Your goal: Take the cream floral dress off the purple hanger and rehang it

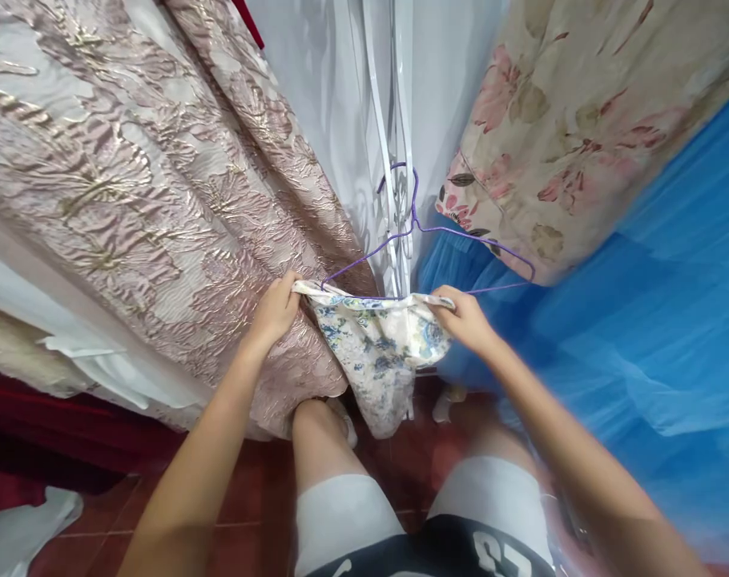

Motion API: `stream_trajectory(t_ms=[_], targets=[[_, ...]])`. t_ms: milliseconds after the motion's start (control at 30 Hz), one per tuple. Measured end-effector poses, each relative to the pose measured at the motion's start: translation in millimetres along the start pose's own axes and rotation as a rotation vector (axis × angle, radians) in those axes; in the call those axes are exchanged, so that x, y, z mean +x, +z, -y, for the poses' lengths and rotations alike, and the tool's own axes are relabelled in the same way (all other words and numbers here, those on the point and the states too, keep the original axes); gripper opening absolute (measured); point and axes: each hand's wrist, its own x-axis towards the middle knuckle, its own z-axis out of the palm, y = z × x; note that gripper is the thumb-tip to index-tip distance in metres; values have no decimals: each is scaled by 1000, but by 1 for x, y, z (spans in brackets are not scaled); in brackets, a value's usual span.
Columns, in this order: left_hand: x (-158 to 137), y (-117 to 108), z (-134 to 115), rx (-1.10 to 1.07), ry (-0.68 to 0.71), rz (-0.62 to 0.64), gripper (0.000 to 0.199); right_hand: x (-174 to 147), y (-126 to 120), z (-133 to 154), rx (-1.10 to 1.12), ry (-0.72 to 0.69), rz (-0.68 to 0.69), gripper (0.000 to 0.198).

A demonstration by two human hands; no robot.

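Observation:
A white cloth garment with a blue floral print hangs over the lower bar of a purple wire hanger. My left hand pinches the garment's upper left corner. At the opposite top corner, my right hand grips the edge between thumb and fingers. Both hands hold the top edge spread sideways, while the lower part droops toward the floor. The hanger's hook rises in front of white vertical straps; whether it catches on them I cannot tell.
Pink and gold brocade fabric hangs along the left. On the right are a beige floral dress and blue tulle. Dark red cloth lies low at the left, above the red tiled floor.

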Motion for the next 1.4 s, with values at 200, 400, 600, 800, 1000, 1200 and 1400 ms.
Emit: stream_trajectory(t_ms=[200, 400, 600, 800, 1000, 1200, 1400], targets=[[13, -5, -44, -285, 97, -52, 9, -21, 1, 27, 56, -32, 66, 22], [43, 16, -65, -437, 115, -127, 11, -25, 9, 42, 161, -31, 80, 21], [54, 20, -67, -322, 148, -263, 24, -29, 8, 37, 182, -35, 55, 25], [43, 21, -21, -217, -83, -276, 25, -30, 4, 39, 169, -26, 70, 25], [29, 17, -62, -214, -61, -328, 22, -30, 14, 44, 185, -66, 50, 31], [31, 22, -106, -338, 91, -226, 22, -33, 11, 48, 188, -28, 67, 31], [28, 19, -96, -366, 33, -260, 34, -43, -10, 37, 110, -110, -229, 29]])
